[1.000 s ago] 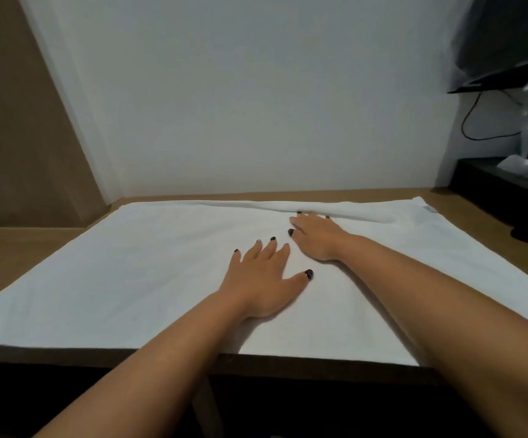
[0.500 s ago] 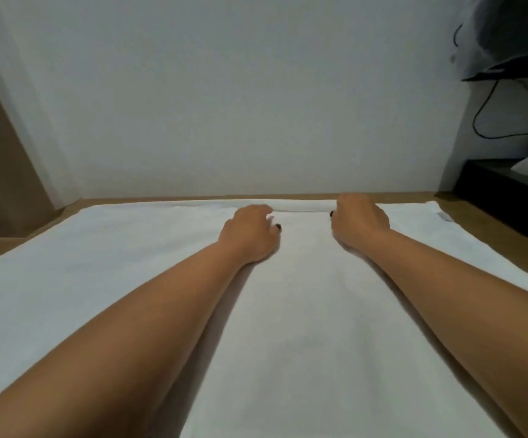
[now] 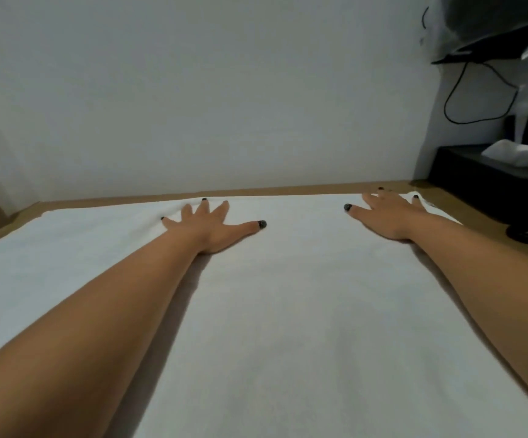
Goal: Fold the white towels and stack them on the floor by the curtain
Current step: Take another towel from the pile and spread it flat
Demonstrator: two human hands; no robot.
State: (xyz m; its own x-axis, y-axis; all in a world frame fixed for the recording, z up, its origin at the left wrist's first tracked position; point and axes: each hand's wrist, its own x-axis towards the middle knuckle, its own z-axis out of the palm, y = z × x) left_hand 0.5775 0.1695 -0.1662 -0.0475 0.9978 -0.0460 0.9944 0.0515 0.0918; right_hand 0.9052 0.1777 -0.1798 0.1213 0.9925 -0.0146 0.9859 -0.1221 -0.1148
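Note:
A large white towel [image 3: 288, 311] lies spread flat over a wooden table and fills most of the view. My left hand [image 3: 212, 226] rests palm down on it near its far edge, left of the middle, with fingers spread. My right hand [image 3: 389, 216] presses flat near the towel's far right corner, fingers apart too. Neither hand holds anything. Both forearms stretch across the cloth toward the wall.
A strip of bare wooden table [image 3: 288, 191] shows between the towel and the white wall [image 3: 224, 90]. At the right stands a black tissue box [image 3: 484, 184] with a white tissue [image 3: 515, 153] sticking out, and a black cable [image 3: 477, 99] hangs above it.
Both hands have slid apart along the towel's far edge, the left one leftward and the right one toward the far right corner, and their fingers have spread out flat.

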